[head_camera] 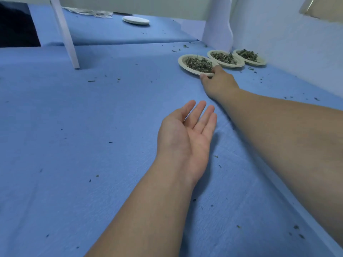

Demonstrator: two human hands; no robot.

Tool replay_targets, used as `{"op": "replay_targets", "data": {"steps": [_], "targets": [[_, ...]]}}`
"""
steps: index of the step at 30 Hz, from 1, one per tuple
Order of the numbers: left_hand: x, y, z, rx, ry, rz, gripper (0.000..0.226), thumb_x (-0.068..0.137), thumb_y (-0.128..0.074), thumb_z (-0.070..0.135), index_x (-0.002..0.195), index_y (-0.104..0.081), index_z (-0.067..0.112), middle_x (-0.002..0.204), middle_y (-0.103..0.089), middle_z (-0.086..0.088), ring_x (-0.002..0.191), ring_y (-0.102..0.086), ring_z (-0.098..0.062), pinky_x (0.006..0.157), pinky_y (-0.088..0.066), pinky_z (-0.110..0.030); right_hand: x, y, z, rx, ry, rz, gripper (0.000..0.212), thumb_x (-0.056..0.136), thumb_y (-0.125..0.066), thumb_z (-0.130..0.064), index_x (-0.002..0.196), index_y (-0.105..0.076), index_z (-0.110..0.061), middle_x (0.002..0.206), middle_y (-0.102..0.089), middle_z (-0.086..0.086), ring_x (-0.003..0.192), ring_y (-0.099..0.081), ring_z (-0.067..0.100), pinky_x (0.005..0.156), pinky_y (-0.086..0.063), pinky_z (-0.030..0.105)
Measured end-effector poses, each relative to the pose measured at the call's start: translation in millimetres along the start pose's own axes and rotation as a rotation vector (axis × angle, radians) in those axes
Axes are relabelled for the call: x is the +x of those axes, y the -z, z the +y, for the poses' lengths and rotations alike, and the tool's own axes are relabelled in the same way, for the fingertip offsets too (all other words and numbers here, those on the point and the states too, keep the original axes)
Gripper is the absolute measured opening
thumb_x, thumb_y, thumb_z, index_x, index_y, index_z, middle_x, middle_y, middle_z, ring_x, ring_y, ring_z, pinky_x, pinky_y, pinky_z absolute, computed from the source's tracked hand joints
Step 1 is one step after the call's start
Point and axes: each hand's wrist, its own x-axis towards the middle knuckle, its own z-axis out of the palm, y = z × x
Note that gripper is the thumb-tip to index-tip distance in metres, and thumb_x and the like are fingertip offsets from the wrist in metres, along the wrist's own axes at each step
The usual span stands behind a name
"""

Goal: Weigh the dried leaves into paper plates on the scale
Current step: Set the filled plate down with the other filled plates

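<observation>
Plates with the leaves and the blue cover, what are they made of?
The plates look like pressed paper: cream, dull, with thin raised rims. The blue cover looks like soft cloth or fleecy paper: dull, finely wrinkled, no shine. Hard to tell which.

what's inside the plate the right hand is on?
A loose heap of dried leaves fills the nearest paper plate. The right hand pinches its near rim, covering that edge; the plate's floor is hidden under the leaves.
</observation>
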Motion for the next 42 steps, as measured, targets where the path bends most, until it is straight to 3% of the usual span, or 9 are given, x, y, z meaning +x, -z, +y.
{"op": "replay_targets", "data": {"steps": [13, 18, 22, 28, 32, 35, 38, 40, 42], "targets": [[-0.3, 0.8, -1.6, -0.003, 0.0, 0.019, 0.031, 0.107, -0.043, 0.011, 0.129, -0.06, 0.001, 0.126, -0.071, -0.019, 0.113, -0.071, -0.032, 0.094, -0.059, -0.039, 21.2, -3.8, -4.5, 0.02, -0.013, -0.024, 0.068, 0.097, -0.045, -0.06, 0.146, -0.035, -0.014, 0.142, -0.054, 0.015, 0.133, -0.048, 0.038, 0.107, -0.041, 0.046], [-1.7, 0.8, -2.8, 0.016, -0.003, 0.01, 0.029, 0.107, -0.043, 0.011, 0.127, -0.061, 0.0, 0.125, -0.071, -0.019, 0.113, -0.071, -0.033, 0.093, -0.059, -0.039, 14.4, -4.0, -0.1, 0.03, -0.05, -0.029, 0.073, 0.099, -0.043, -0.057, 0.15, -0.022, -0.01, 0.14, -0.054, 0.019, 0.131, -0.049, 0.041, 0.102, -0.04, 0.046], [-2.5, 0.2, -1.2, 0.043, -0.014, 0.011, 0.03, 0.107, -0.042, 0.011, 0.127, -0.06, 0.0, 0.125, -0.071, -0.02, 0.111, -0.072, -0.033, 0.091, -0.059, -0.039, -5.8, 3.7, 11.6, -0.035, -0.048, -0.102, 0.076, 0.098, -0.038, -0.053, 0.157, -0.011, -0.014, 0.149, -0.046, 0.018, 0.136, -0.044, 0.04, 0.11, -0.036, 0.048], [-6.9, -2.0, -5.6, 0.14, -0.063, -0.024, 0.03, 0.107, -0.041, 0.011, 0.127, -0.06, 0.0, 0.126, -0.07, -0.019, 0.112, -0.071, -0.031, 0.092, -0.059, -0.037, -70.8, 27.6, 43.3, -0.126, 0.004, -0.155, 0.068, 0.098, -0.032, -0.057, 0.157, -0.026, -0.022, 0.162, -0.032, 0.006, 0.148, -0.029, 0.029, 0.119, -0.023, 0.05], [-6.9, -6.0, -17.7, 0.4, -0.135, -0.02, 0.031, 0.108, -0.038, 0.011, 0.13, -0.057, 0.001, 0.127, -0.067, -0.017, 0.105, -0.072, -0.025, 0.088, -0.06, -0.03, -118.3, 45.3, 65.6, -0.18, 0.05, -0.211, 0.069, 0.1, -0.028, -0.06, 0.158, -0.025, -0.022, 0.166, -0.022, 0.003, 0.153, -0.018, 0.022, 0.122, -0.017, 0.048], [-11.0, -9.6, -31.2, 0.724, -0.241, -0.05, 0.025, 0.105, -0.039, 0.01, 0.12, -0.06, 0.008, 0.124, -0.068, -0.013, 0.101, -0.073, -0.022, 0.083, -0.061, -0.025, -160.4, 61.1, 80.5, -0.179, 0.061, -0.226, 0.071, 0.101, -0.028, -0.06, 0.159, -0.024, -0.02, 0.168, -0.016, 0.005, 0.154, -0.014, 0.02, 0.124, -0.014, 0.044], [-18.9, -9.8, -48.1, 1.094, -0.388, -0.105, 0.024, 0.104, -0.042, 0.01, 0.112, -0.064, 0.013, 0.121, -0.069, -0.011, 0.102, -0.073, -0.021, 0.095, -0.059, -0.033, -208.9, 79.3, 94.5, -0.132, 0.067, -0.238, 0.07, 0.102, -0.032, -0.058, 0.159, -0.025, -0.018, 0.168, -0.016, 0.005, 0.154, -0.015, 0.019, 0.123, -0.014, 0.037], [-29.1, -11.7, -61.9, 1.304, -0.424, -0.174, 0.025, 0.105, -0.042, 0.013, 0.118, -0.063, 0.014, 0.125, -0.068, -0.009, 0.106, -0.071, -0.02, 0.103, -0.055, -0.039, -243.2, 96.4, 102.3, -0.104, 0.071, -0.26, 0.065, 0.101, -0.036, -0.057, 0.155, -0.036, -0.02, 0.164, -0.028, 0.003, 0.151, -0.026, 0.021, 0.118, -0.024, 0.036], [-46.7, -15.5, -84.9, 1.518, -0.452, -0.274, 0.028, 0.106, -0.043, 0.017, 0.127, -0.062, 0.017, 0.131, -0.065, -0.005, 0.116, -0.066, -0.02, 0.109, -0.048, -0.038, -275.4, 119.6, 111.8, -0.098, 0.051, -0.272, 0.036, 0.097, -0.046, -0.05, 0.119, -0.063, -0.027, 0.129, -0.062, -0.001, 0.125, -0.052, 0.027, 0.089, -0.042, 0.032]]}}
